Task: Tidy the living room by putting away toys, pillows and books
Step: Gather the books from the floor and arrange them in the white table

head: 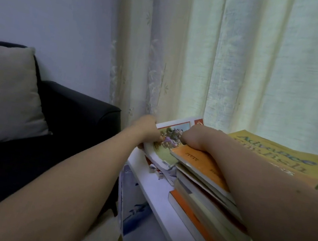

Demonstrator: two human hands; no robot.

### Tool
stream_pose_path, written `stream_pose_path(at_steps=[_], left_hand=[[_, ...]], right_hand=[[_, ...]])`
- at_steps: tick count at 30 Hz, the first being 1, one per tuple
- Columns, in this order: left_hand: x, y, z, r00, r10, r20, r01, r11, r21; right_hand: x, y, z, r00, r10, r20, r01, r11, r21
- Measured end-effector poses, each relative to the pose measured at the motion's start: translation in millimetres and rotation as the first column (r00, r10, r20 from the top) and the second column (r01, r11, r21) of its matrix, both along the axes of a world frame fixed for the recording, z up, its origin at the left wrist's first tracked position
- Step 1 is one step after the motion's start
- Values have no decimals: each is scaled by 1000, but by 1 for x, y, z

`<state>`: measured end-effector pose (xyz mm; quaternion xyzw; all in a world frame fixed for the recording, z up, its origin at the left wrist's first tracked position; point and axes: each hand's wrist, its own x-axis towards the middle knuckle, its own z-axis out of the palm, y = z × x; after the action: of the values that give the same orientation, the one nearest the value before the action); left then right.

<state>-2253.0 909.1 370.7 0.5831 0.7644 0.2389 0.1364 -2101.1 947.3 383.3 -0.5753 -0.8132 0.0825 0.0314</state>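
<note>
Both my hands hold a picture book (175, 131) with a colourful illustrated cover, tilted above the white shelf top (156, 190). My left hand (148, 129) grips its left edge. My right hand (195, 136) is curled on its right side, over the top of a stack of books (205, 193) with orange covers. A yellow book (284, 157) with large green lettering lies flat to the right, behind my right forearm. A beige pillow (3, 95) leans on the dark sofa (76, 112) at the left.
Pale curtains (225, 58) hang right behind the shelf. Loose papers (159, 170) lie under the picture book. A thin blue-and-white board (127, 204) stands between sofa and shelf. The sofa armrest is just left of the shelf.
</note>
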Motion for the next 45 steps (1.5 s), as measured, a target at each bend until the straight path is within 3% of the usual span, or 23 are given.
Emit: stream_pose_path(at_steps=[4, 6, 7, 9, 11, 13, 14, 17, 19, 20, 22, 24, 25, 27, 29, 32, 34, 39, 43, 45], left_hand=[[-9, -30, 3, 973, 114, -201, -48, 951, 307], [-17, -53, 7, 976, 153, -156, -70, 895, 440], [-23, -64, 8, 981, 163, -105, -89, 859, 505], [-34, -90, 7, 989, 141, 48, -140, 764, 630], [-44, -118, 1, 966, 22, 258, -203, 682, 703], [-56, -147, -8, 886, -156, 436, -241, 650, 721], [-63, -161, -13, 838, -221, 498, -249, 658, 711], [-89, -194, -26, 751, -189, 633, -279, 777, 564], [-105, -202, -41, 666, -107, 738, -364, 817, 447], [-109, -204, -48, 596, -85, 799, -424, 812, 402], [-117, -210, -68, 369, -82, 926, -542, 790, 286], [-125, -216, -91, 179, -78, 981, -609, 774, 172], [-131, -221, -104, 154, -32, 987, -622, 774, 123], [-145, -225, -127, 222, 83, 971, -587, 807, 66], [-152, -225, -143, 413, 198, 889, -494, 869, 36], [-140, -217, -164, 724, 246, 644, -279, 959, -53], [-116, -211, -181, 850, 201, 486, -158, 979, -128], [-74, -174, -222, 890, 134, 435, -53, 979, -195], [-65, -122, -240, 870, 85, 486, -53, 995, -79], [-61, -96, -245, 856, 49, 514, -63, 998, 11]], right_hand=[[-2, -6, 2, 1000, 8, 18, -8, 1000, 23], [-5, -14, 10, 991, -15, -130, 19, 999, 29], [-8, -19, 16, 958, -34, -285, 37, 999, 5], [-20, -31, 28, 768, -62, -637, 36, 998, -55], [-36, -47, 36, 431, -138, -892, 49, 990, -130], [-54, -62, 39, 228, -174, -958, 64, 985, -163], [-62, -68, 38, 207, -164, -964, 72, 986, -152], [-91, -100, 26, 177, -101, -979, 97, 992, -85], [-116, -119, 7, 246, -78, -966, 143, 989, -43], [-128, -127, -5, 322, -51, -945, 158, 987, 1], [-153, -147, -32, 487, 11, -873, 127, 988, 83], [-166, -165, -61, 568, 32, -822, 85, 992, 98], [-170, -172, -81, 573, 21, -819, 58, 996, 66], [-174, -176, -121, 541, -54, -839, 73, 997, -17], [-169, -172, -166, 520, -197, -831, 152, 979, -138], [-141, -166, -227, 462, -438, -771, 257, 898, -356], [-116, -163, -262, 443, -561, -700, 311, 828, -466], [-79, -136, -307, 369, -672, -642, 441, 735, -516], [-72, -84, -297, 308, -638, -706, 532, 731, -428], [-71, -61, -288, 210, -575, -791, 516, 752, -410]])
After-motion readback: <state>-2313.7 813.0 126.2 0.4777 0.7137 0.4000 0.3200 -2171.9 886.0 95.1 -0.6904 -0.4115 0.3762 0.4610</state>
